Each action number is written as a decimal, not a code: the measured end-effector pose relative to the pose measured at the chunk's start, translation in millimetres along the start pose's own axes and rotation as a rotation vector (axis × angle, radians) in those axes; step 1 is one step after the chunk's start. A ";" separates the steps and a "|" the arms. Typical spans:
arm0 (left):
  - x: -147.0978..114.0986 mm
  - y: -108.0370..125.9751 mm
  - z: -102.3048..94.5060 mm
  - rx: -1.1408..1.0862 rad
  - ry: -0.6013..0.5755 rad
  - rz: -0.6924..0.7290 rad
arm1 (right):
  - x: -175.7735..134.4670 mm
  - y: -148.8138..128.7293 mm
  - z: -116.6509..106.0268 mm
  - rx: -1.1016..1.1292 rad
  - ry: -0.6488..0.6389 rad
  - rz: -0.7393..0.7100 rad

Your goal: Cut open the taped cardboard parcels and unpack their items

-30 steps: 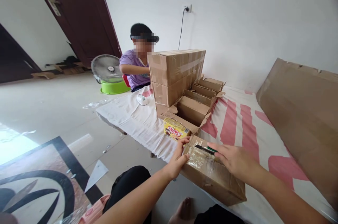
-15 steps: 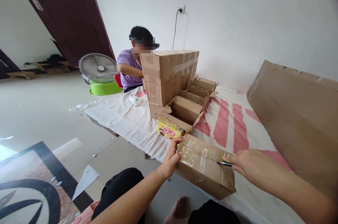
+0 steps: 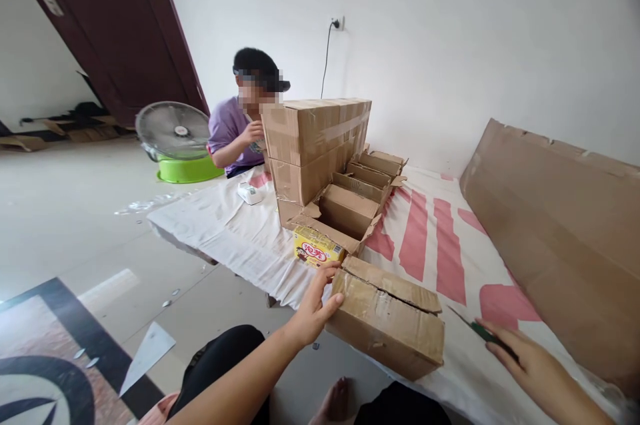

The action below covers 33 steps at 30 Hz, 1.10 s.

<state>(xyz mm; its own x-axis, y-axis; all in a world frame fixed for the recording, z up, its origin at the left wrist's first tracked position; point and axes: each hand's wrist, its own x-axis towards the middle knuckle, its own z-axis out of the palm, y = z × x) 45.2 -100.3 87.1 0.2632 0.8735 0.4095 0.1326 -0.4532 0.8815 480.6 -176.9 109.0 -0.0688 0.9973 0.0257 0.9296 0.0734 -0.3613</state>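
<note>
A brown cardboard box [image 3: 385, 325] lies at the table's near edge, with a dark slit running along its taped top. My left hand [image 3: 320, 301] grips its left end, thumb on the near side and fingers over the far corner. To the right of the box, my right hand [image 3: 520, 351] is closed around the green handle of a knife [image 3: 480, 329]. The knife's thin blade points left, apart from the cardboard. Just behind the box's left end stands a yellow printed carton [image 3: 316, 248], partly hidden by my left fingers.
Open cardboard boxes [image 3: 347, 211] run back in a row beside stacked closed boxes [image 3: 317, 138]. A person in purple [image 3: 233, 121] sits behind the stack. A large cardboard panel [image 3: 555, 231] leans on the right. A small white object [image 3: 249, 193] lies on the cloth-covered table [image 3: 215, 225].
My right hand has drawn the knife off the box to the right. The slit along the top has opened. The other person's hand has come up near the face.
</note>
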 end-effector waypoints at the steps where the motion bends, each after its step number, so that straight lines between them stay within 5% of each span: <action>1: 1.6 1.8 -1.6 0.020 -0.021 0.009 | -4.8 6.0 15.5 -0.010 -0.023 0.019; 4: 5.6 0.6 -2.3 0.035 -0.091 0.040 | -14.3 19.1 52.7 -0.046 -0.108 0.075; 7: 6.6 -9.2 1.8 0.009 -0.114 0.081 | -13.4 23.0 63.4 -0.060 -0.151 0.073; 11: 6.2 -19.6 7.0 -0.018 -0.090 0.111 | 3.4 -1.8 34.1 0.011 0.000 -0.012; 15: 7.8 -18.3 9.0 -0.088 -0.095 0.082 | 28.3 -69.4 -9.6 0.204 0.173 -0.092; 19: 9.0 -14.0 10.3 -0.136 -0.071 0.074 | 56.6 -144.1 -26.2 0.381 0.025 -0.153; 22: 8.9 -13.6 10.8 -0.141 -0.065 0.062 | 79.0 -177.6 -20.5 0.426 -0.152 -0.045; 33: 7.1 -16.7 13.9 -0.149 -0.032 0.076 | 110.3 -204.0 -9.0 0.616 -0.423 0.322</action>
<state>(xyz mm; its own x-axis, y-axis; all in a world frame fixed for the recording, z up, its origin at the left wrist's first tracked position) 58.2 -89.0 72.0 0.2979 0.8305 0.4707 -0.0316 -0.4842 0.8744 286.7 -81.9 193.9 -0.0777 0.8753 -0.4773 0.5692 -0.3541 -0.7421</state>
